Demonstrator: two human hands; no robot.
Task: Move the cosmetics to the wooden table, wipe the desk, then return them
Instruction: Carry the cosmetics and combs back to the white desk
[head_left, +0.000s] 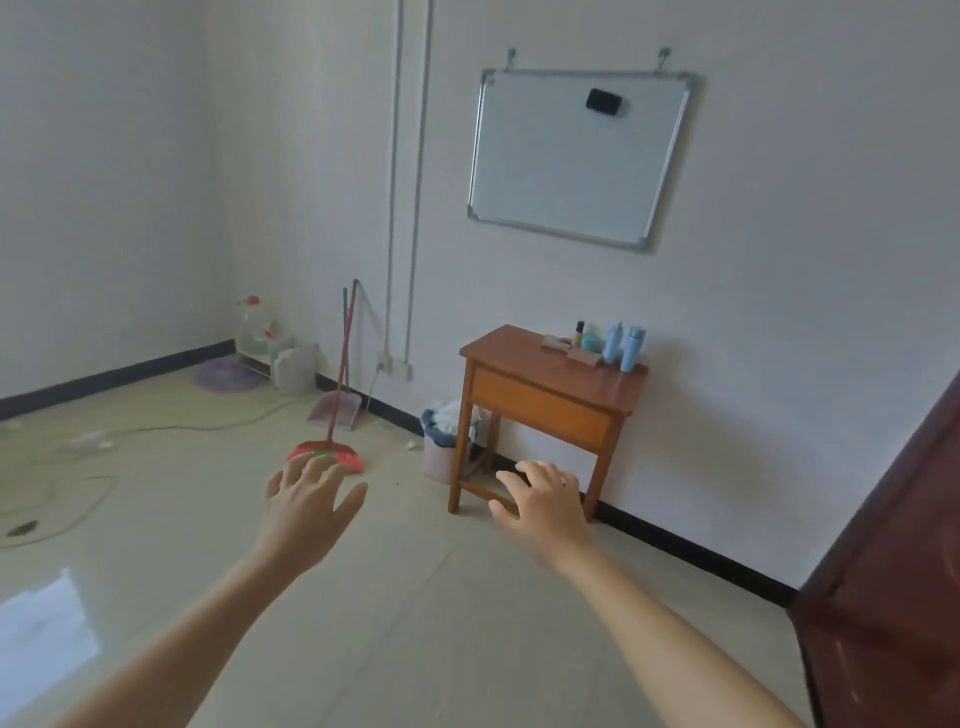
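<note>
Where the cosmetics (602, 345) stand: grouped at the right end of the wooden table (519, 358), centre right of the frame, against the wall.
Items made out: two pale blue bottles (631, 348) upright, a small dark-capped bottle (578, 333) and a teal jar (590, 342) behind, flat brownish cases (584, 356) lying in front; labels too small to read.
Left hand (306, 493): lower centre, fingers spread apart, holding nothing.
Right hand (540, 504): just right of it, fingers loosely apart, holding nothing, well short of the table top.
Desk: not in view; we cannot tell whether it is wiped.
Handling, our judgement: blue bottles light, stiff, smooth and tall enough to tip; take each round the body below the cap. Small bottle may be glass; grip it firmly. Cases: pinch by the long edges.
Risk: items stand close together, so we would lift the front ones first.
Surroundings: whiteboard (576, 161) upper right; broom (332, 452) and bin (441, 441) left of the table.
</note>
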